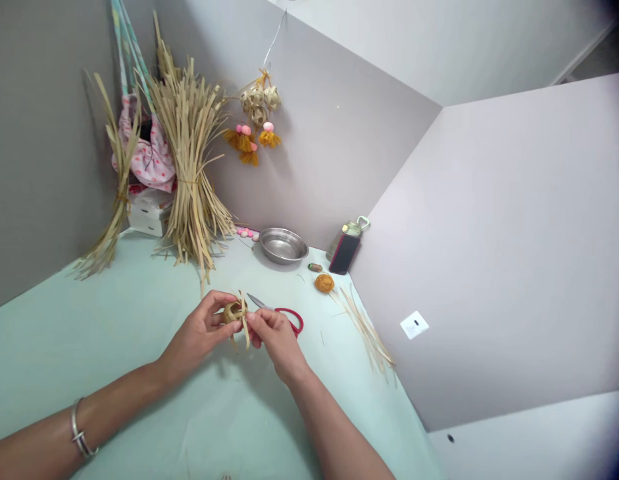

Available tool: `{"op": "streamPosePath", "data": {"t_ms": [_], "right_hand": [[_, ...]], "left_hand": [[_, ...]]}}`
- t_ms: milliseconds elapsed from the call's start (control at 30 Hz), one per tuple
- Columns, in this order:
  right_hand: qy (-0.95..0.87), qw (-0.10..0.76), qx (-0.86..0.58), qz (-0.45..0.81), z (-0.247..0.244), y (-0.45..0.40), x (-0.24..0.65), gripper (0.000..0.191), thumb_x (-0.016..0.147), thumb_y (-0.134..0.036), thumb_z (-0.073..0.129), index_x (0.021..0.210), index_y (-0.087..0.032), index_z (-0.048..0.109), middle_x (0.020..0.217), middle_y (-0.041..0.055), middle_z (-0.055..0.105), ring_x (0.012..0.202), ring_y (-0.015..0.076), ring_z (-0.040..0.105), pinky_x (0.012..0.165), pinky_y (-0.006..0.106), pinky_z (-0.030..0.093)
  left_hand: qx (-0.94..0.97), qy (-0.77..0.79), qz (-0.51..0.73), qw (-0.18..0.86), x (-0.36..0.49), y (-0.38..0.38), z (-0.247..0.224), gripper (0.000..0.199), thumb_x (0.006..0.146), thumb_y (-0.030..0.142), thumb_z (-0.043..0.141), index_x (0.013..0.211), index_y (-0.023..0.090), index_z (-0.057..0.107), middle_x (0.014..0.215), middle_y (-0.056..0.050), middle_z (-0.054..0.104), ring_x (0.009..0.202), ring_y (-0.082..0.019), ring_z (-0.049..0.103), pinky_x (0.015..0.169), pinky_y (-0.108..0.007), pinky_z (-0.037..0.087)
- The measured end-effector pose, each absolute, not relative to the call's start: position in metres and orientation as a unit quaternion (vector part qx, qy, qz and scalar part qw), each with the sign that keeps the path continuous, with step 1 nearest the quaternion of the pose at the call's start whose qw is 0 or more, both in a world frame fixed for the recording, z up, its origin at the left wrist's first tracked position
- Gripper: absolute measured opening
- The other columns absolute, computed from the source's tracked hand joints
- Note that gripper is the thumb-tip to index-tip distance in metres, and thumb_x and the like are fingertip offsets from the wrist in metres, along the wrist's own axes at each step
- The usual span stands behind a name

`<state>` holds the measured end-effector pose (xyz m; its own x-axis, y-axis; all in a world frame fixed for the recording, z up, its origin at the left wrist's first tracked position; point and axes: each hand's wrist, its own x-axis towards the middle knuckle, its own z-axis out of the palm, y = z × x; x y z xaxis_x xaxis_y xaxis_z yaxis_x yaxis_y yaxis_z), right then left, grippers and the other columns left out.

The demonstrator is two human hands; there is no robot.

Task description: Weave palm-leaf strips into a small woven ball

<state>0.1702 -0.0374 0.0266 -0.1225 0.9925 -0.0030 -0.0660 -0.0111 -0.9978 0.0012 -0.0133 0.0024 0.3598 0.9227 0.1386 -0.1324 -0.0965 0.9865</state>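
Between my hands, just above the pale green tabletop, is a small woven straw ball [232,311] with loose strip ends sticking out. My left hand [202,331] grips the ball from its left side, thumb in front and fingers behind. A flat straw strip [246,331] runs down the ball's right side, and my right hand [275,337] pinches at it with thumb and forefinger. Red-handled scissors [300,321] lie on the table just behind my right hand, which hides part of them.
A steel bowl [284,247], an orange thread ball [324,283], a phone [345,253] leaning on a bottle, and loose straw strips [368,327] lie behind and right. Large straw bundles [189,167] stand at back left. Woven balls with tassels [259,100] hang on the wall.
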Motion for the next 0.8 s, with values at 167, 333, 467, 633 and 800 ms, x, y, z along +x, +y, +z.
{"op": "streamPosePath", "data": {"t_ms": [167,333,467,633,800], "right_hand": [[-0.508,0.504,-0.499,0.489,0.031,-0.031,0.179,0.024,0.074,-0.039,0.072,0.073,-0.016,0.064,0.062,-0.0042,0.055,0.052,0.0080,0.040,0.052,0.022,0.031],[-0.505,0.490,-0.513,0.491,0.034,-0.031,0.181,0.018,0.070,-0.032,0.075,0.075,-0.016,0.067,0.060,-0.0041,0.056,0.054,0.0085,0.043,0.054,0.022,0.034],[-0.486,0.490,-0.503,0.520,0.036,-0.031,0.184,0.019,0.068,-0.032,0.077,0.071,-0.017,0.066,0.056,-0.0048,0.055,0.050,0.0077,0.042,0.051,0.021,0.032],[-0.381,0.527,-0.446,0.615,0.035,-0.029,0.189,0.028,0.063,-0.034,0.083,0.072,-0.018,0.062,0.058,-0.0044,0.058,0.052,0.0082,0.049,0.051,0.020,0.037],[-0.339,0.553,-0.411,0.641,0.031,-0.028,0.190,0.033,0.062,-0.035,0.086,0.074,-0.018,0.060,0.065,-0.0016,0.065,0.057,0.0092,0.057,0.055,0.019,0.044]], "left_hand": [[0.659,0.334,0.395,0.547,0.001,-0.017,0.004,0.027,0.085,0.032,0.065,0.108,0.027,0.051,0.105,-0.002,0.064,0.096,-0.022,0.066,0.090,-0.039,0.052],[0.693,0.334,0.359,0.529,0.001,-0.020,0.011,0.023,0.084,0.024,0.062,0.106,0.027,0.055,0.102,0.000,0.066,0.091,-0.020,0.065,0.089,-0.037,0.052],[0.674,0.314,0.333,0.579,-0.001,-0.017,0.013,0.025,0.084,0.027,0.063,0.108,0.026,0.053,0.102,-0.002,0.065,0.092,-0.021,0.064,0.087,-0.037,0.052],[0.609,0.233,0.314,0.690,-0.001,-0.012,0.014,0.030,0.080,0.032,0.069,0.105,0.025,0.052,0.100,-0.004,0.064,0.087,-0.021,0.065,0.081,-0.040,0.052],[0.562,0.225,0.320,0.729,0.001,-0.016,0.020,0.034,0.075,0.039,0.072,0.100,0.026,0.054,0.097,-0.005,0.064,0.081,-0.021,0.065,0.081,-0.044,0.053]]}}
